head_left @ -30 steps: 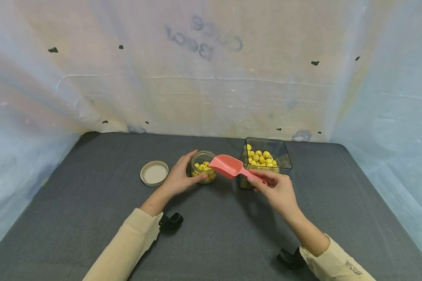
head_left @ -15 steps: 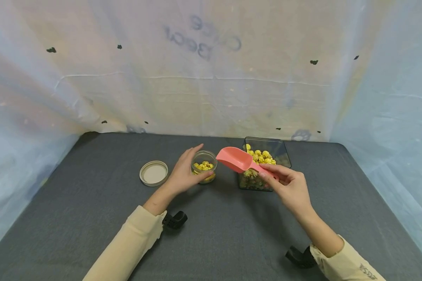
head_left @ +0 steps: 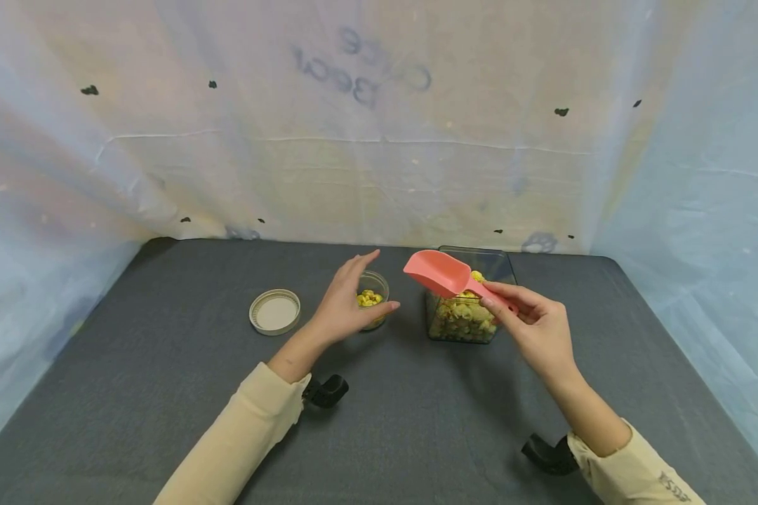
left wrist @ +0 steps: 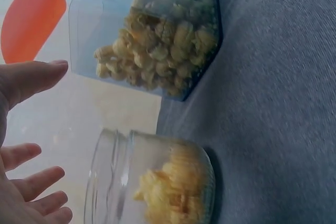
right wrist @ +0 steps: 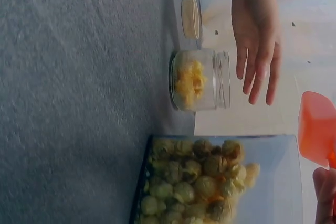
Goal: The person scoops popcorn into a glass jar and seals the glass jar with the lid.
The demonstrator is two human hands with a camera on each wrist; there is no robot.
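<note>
My left hand (head_left: 342, 300) is raised beside and above a small glass jar (right wrist: 224, 80), fingers spread and apart from its rim. Yellow popcorn (right wrist: 191, 82) fills part of the jar, which stands upright without its lid. Between thumb and fingers, my right hand (head_left: 540, 340) pinches the handle of a pink scoop (head_left: 439, 272). The scoop's bowl looks bare and hangs over the clear square box (right wrist: 278, 182). Inside that box lies more popcorn (left wrist: 163, 40), heaped higher against one side.
To the left of the jar, a round pale lid (head_left: 275, 313) lies flat on the dark grey tabletop (head_left: 391, 428). Plastic sheeting (head_left: 379, 175) hangs behind the table and at both sides. A black wrist mount (head_left: 327, 391) sticks out near the left sleeve.
The scoop has moved right and up, from beside the jar to over the box. My left hand has let go of the jar and lifted slightly to the right.
</note>
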